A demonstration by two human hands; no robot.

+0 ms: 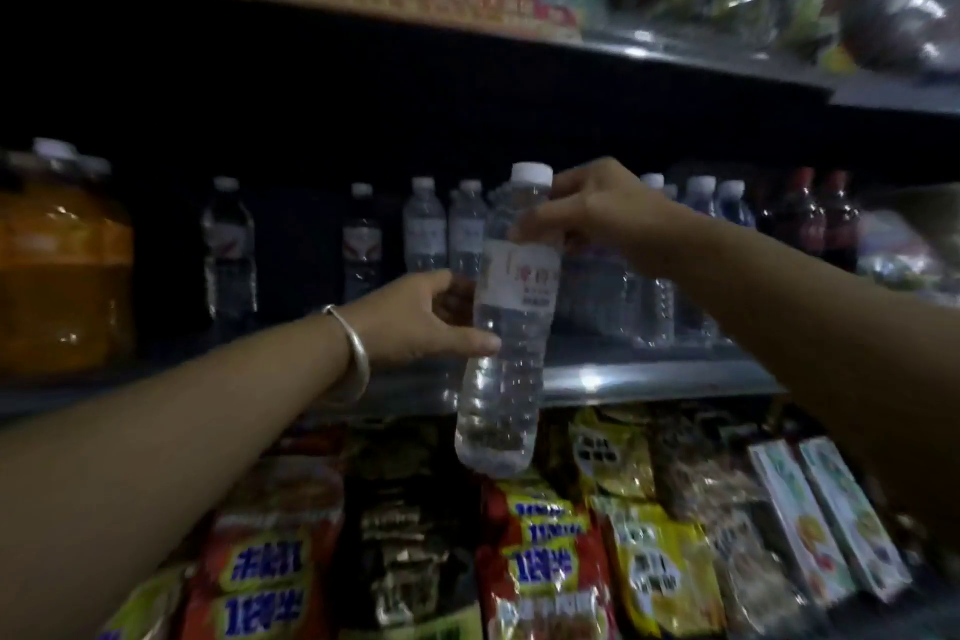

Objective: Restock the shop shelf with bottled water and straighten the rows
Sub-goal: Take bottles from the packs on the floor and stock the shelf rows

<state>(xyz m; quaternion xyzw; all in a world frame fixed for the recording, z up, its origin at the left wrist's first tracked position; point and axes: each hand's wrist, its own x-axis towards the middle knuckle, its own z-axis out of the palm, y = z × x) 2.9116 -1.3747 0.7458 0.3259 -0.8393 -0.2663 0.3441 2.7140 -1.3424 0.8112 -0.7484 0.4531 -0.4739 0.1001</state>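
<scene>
Both hands clasp the near-upright bottle [506,327], right hand [587,213] at its neck, left hand [421,322] mid-body, just before the shelf [649,379].

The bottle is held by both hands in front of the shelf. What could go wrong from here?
1. The bottle is tilted, with its base below the shelf edge; it may hit the edge going in.
2. The standing bottles are close behind; a push might topple them.
3. The right hand grips only the neck and the left hand the middle; it could slip.
</scene>
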